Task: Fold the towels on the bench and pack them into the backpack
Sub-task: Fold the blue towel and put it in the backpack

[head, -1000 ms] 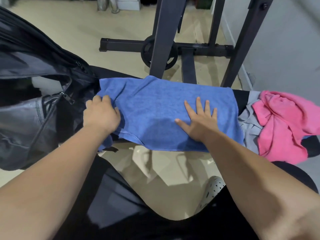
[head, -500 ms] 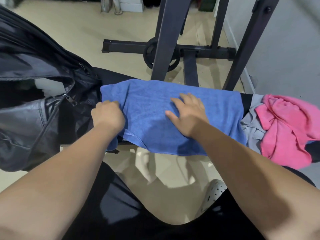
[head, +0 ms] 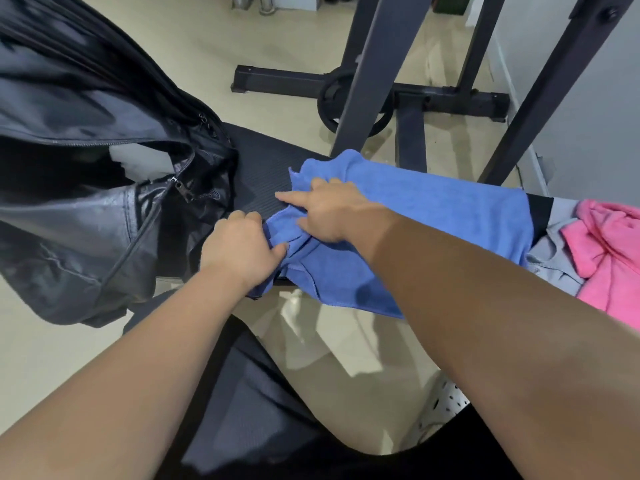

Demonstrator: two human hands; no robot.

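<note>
A blue towel (head: 433,220) lies across the black bench (head: 263,168), its near edge hanging over the front. My left hand (head: 242,251) is closed on the towel's bunched left near corner. My right hand (head: 329,209) grips the left edge just beside it, index finger pointing left, the cloth rumpled between both hands. The black backpack (head: 86,202) stands on the bench at the left, its zip open. A pink towel (head: 609,251) and a grey towel (head: 550,258) are piled at the bench's right end.
A black metal rack (head: 377,81) with uprights and a weight plate (head: 353,102) stands behind the bench. A grey wall (head: 595,98) runs at the right. My dark-clothed legs and a white perforated shoe (head: 440,403) are below, over a beige floor.
My right hand slid left across the blue towel to its left edge and took hold. The towel's left end has pulled away from the backpack and bunched, baring the bench.
</note>
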